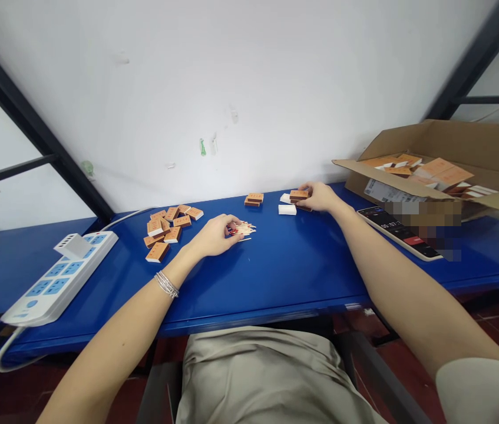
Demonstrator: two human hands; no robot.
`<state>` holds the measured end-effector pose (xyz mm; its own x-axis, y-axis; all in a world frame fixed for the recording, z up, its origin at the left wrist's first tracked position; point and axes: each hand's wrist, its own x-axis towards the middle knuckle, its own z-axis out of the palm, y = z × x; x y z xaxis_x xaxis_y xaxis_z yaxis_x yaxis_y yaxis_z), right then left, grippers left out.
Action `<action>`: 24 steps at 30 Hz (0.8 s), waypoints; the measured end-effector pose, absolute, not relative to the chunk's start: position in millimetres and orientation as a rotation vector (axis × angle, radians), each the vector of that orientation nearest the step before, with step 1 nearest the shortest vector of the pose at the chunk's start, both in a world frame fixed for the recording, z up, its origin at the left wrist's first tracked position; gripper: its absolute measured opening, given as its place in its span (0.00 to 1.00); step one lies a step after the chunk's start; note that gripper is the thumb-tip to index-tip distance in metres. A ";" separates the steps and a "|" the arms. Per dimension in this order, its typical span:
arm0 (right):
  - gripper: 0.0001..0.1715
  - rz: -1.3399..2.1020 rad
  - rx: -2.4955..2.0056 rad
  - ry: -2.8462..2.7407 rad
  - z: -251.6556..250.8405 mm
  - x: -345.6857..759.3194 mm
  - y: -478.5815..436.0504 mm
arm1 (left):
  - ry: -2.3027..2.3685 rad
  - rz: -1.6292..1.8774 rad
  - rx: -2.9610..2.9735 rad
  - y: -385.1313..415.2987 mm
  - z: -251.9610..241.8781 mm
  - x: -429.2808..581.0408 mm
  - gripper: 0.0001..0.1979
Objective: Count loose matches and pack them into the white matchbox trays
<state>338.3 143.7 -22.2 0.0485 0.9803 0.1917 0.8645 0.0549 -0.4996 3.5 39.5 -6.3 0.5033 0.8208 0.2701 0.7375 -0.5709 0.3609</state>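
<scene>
My left hand (215, 237) rests on the blue table with its thumb and fingers curled round a loose bunch of matches (245, 228). Their red heads lie toward the palm, and a single match sits just below the bunch. Farther right, my right hand (319, 197) has its thumb and fingers closed at the right end of an orange matchbox (298, 194), which is on top of another brown-sided one. Beside it are a white inner tray (287, 209) and a second white piece (285, 198), partly hidden. Two stacked matchboxes (254, 199) stand between my hands near the wall.
A heap of matchboxes (165, 227) lies left of my left hand. Farther left is a white power strip (72, 282) with a plugged-in adapter. On the right, an open cardboard box (390, 191) holds many matchboxes; a phone (397, 232) showing a timer lies before it.
</scene>
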 end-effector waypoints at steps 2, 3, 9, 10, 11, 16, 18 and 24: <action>0.37 0.316 -1.820 -1.822 -20.9 339.1 143.2 | 1.339 0.625 2.545 39.4 -6.2 3.6 0.17; 0.39 0.318 -1.803 -1.803 -19.8 339.2 142.7 | 1.336 0.628 2.544 39.4 -6.3 3.6 0.17; 0.39 0.296 -1.728 -1.711 -13.7 337.6 140.2 | 1.333 0.627 2.539 39.2 -6.1 3.9 0.17; 0.38 0.297 -1.729 -1.709 -13.2 338.2 140.1 | 1.331 0.626 2.541 39.1 -5.9 3.9 0.17; 0.37 0.292 -1.728 -1.702 -12.6 339.3 140.0 | 1.330 0.626 2.542 39.0 -5.8 3.9 0.17; 0.32 0.272 -1.691 -1.582 -8.4 347.0 138.8 | 1.327 0.621 2.535 39.2 -6.1 3.7 0.18; 0.31 0.309 -1.701 -1.597 -7.7 347.4 138.4 | 1.321 0.622 2.536 39.3 -6.6 3.7 0.18; 0.31 0.341 -1.657 -1.615 -10.4 341.9 138.8 | 1.329 0.628 2.531 38.9 -6.4 4.1 0.17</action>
<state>341.9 138.8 -10.4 0.1559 0.9339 0.3218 0.7241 0.1135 -0.6803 4.1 38.9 -6.4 0.5015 0.8219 0.2701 0.7305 -0.5695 0.3768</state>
